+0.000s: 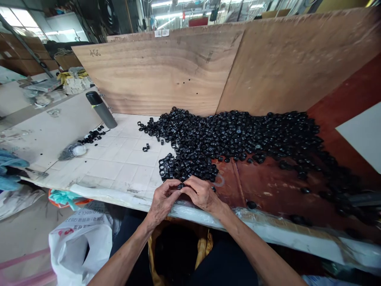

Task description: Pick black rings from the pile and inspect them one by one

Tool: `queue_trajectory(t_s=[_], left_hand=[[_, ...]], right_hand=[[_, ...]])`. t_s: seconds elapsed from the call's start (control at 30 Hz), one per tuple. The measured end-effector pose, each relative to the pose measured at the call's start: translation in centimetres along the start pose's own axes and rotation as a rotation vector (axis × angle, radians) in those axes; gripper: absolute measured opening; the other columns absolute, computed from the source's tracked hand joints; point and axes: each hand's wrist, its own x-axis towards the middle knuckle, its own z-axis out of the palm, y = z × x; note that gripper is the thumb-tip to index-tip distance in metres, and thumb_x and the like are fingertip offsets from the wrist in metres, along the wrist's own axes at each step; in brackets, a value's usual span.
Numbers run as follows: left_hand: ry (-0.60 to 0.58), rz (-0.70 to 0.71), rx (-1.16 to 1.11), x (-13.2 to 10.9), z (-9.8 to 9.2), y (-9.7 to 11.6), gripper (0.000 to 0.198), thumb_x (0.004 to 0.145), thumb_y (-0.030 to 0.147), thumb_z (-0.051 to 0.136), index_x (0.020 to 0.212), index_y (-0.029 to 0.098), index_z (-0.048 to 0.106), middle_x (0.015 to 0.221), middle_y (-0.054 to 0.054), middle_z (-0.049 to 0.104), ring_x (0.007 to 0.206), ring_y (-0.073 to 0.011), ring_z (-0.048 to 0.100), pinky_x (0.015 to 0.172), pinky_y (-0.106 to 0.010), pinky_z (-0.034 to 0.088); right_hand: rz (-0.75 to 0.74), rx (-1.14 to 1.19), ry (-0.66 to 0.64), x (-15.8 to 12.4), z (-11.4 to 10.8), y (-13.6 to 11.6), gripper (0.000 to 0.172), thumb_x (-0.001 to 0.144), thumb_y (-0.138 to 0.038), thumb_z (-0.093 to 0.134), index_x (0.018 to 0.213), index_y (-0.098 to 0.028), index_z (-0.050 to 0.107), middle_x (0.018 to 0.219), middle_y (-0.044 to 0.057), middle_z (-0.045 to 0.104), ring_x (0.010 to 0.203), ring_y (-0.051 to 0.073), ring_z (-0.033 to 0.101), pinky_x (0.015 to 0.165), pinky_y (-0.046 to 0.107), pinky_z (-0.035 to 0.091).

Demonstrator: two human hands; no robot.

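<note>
A big heap of small black plastic rings point(238, 139) spreads across the table point(119, 167), up against brown plywood boards. My left hand point(162, 198) and my right hand point(202, 193) meet at the table's near edge, fingers pinched together on one small black ring point(180, 185) between them. A neat cluster of rings point(171, 167) lies just beyond my fingertips.
A dark grey bottle point(101, 109) stands at the left of the table, with a few loose rings point(92, 136) and a small bag point(73, 150) near it. Below the edge sit a yellow-lined sack point(205, 242) and a white plastic bag point(80, 242). Plywood boards point(178, 71) wall the back.
</note>
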Motion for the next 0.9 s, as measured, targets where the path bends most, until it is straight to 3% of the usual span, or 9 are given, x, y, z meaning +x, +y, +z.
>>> queue_trajectory(t_s=[0.13,0.2,0.3,0.43,0.53,0.6,0.73,0.83,0.9], left_hand=[[0.0,0.001,-0.041,0.0,-0.2,0.0,0.022,0.089,0.031,0.071,0.108,0.02,0.069,0.112,-0.008,0.067,0.103,-0.0204,0.067,0.091,-0.033,0.058],[-0.008,0.018,-0.051,-0.1,-0.3,-0.1,0.022,0.089,0.031,0.071,0.107,0.02,0.07,0.113,-0.008,0.067,0.104,-0.0211,0.067,0.093,-0.034,0.057],[-0.031,0.039,-0.058,-0.1,-0.5,-0.2,0.021,0.09,0.032,0.07,0.107,0.02,0.071,0.116,-0.009,0.067,0.106,-0.0214,0.067,0.093,-0.034,0.058],[-0.061,0.078,-0.06,-0.2,-0.8,0.0,0.021,0.091,0.032,0.069,0.108,0.02,0.071,0.115,-0.009,0.068,0.107,-0.0214,0.067,0.093,-0.035,0.058],[-0.105,0.114,-0.043,-0.7,-1.2,0.9,0.02,0.091,0.03,0.068,0.108,0.02,0.071,0.115,-0.009,0.069,0.111,-0.0223,0.066,0.097,-0.036,0.056],[-0.137,0.091,-0.063,-1.4,-1.5,1.5,0.021,0.092,0.031,0.066,0.11,0.02,0.071,0.115,-0.009,0.069,0.109,-0.0219,0.067,0.095,-0.035,0.057],[-0.139,0.002,-0.093,-3.6,-1.9,2.4,0.022,0.092,0.032,0.065,0.111,0.02,0.07,0.113,-0.008,0.07,0.101,-0.0205,0.07,0.088,-0.032,0.059],[-0.13,-0.047,-0.104,-5.3,-2.2,2.4,0.023,0.091,0.032,0.066,0.11,0.02,0.071,0.111,-0.008,0.071,0.099,-0.0206,0.07,0.087,-0.031,0.058],[-0.12,-0.108,-0.16,-6.2,-2.4,2.1,0.024,0.09,0.032,0.067,0.109,0.019,0.071,0.108,-0.007,0.072,0.095,-0.0199,0.071,0.087,-0.032,0.058]], right_hand=[[0.011,0.005,0.006,-0.1,-0.1,-0.7,0.027,0.102,-0.024,0.052,0.127,-0.022,0.061,0.097,0.009,0.067,0.085,0.021,0.066,0.075,0.033,0.056],[0.004,-0.004,-0.02,-0.2,-0.1,-1.3,0.023,0.103,-0.022,0.049,0.12,-0.021,0.064,0.097,0.008,0.068,0.086,0.021,0.067,0.077,0.032,0.056],[0.092,-0.079,0.002,-0.2,0.0,-2.3,0.017,0.102,-0.025,0.052,0.099,-0.021,0.067,0.082,0.005,0.067,0.074,0.019,0.065,0.069,0.029,0.054],[0.155,-0.103,0.078,-0.4,0.5,-4.1,0.018,0.102,-0.026,0.052,0.112,-0.019,0.066,0.087,0.007,0.069,0.076,0.019,0.067,0.071,0.029,0.055],[0.234,-0.118,0.121,-0.9,1.1,-5.8,0.019,0.102,-0.026,0.051,0.099,-0.019,0.068,0.081,0.006,0.069,0.072,0.018,0.067,0.069,0.028,0.054],[0.329,-0.119,0.158,-1.5,1.7,-7.0,0.019,0.101,-0.028,0.053,0.095,-0.019,0.068,0.081,0.005,0.07,0.071,0.018,0.067,0.068,0.027,0.054],[0.379,-0.08,0.171,-3.2,3.0,-9.2,0.021,0.1,-0.028,0.054,0.113,-0.018,0.066,0.091,0.008,0.071,0.077,0.019,0.068,0.073,0.029,0.056],[0.469,-0.094,0.181,-4.2,3.9,-10.4,0.018,0.1,-0.029,0.054,0.096,-0.019,0.069,0.074,0.004,0.067,0.064,0.017,0.064,0.063,0.026,0.053],[0.473,-0.105,0.194,-4.6,4.3,-11.0,0.016,0.098,-0.029,0.056,0.096,-0.019,0.069,0.078,0.005,0.068,0.067,0.018,0.065,0.065,0.027,0.054]])
